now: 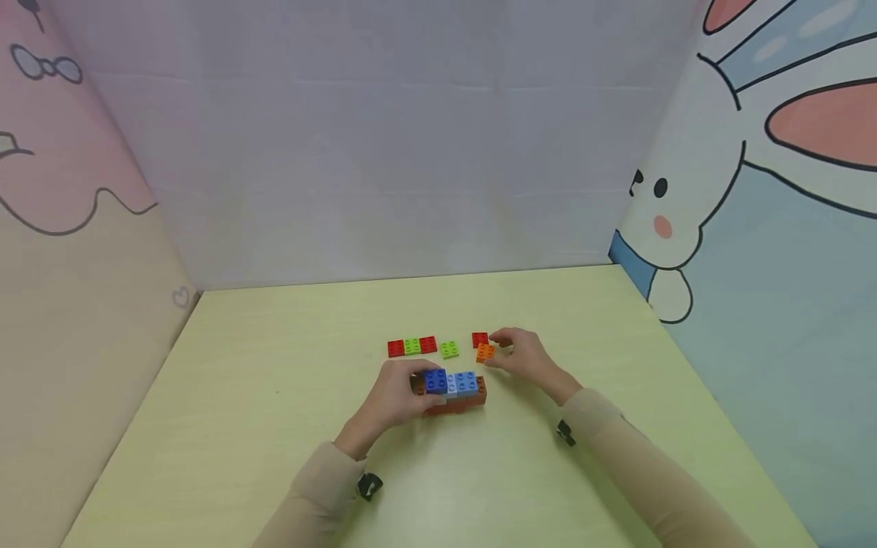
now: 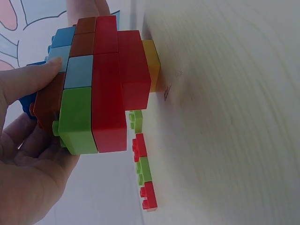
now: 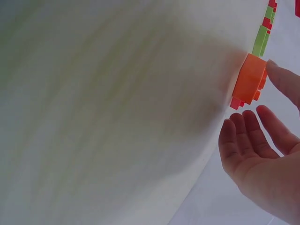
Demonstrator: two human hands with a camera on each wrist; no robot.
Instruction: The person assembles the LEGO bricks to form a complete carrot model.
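My left hand grips a stacked toy-brick build by its left end, thumb on the near side and fingers behind. Blue and light blue bricks top it. In the left wrist view, its side shows brown, light blue, green and red layers, with a yellow brick lowest, close to the table. Farther right, my right hand is at an orange brick. Its thumb tip is right at the brick in the right wrist view, while the fingers are spread apart from it. Just behind lies a red brick.
Behind the build, a row of two red bricks with a light green brick between them lies on the pale yellow table. A separate green brick lies right of that row. Walls with cartoon drawings flank the table.
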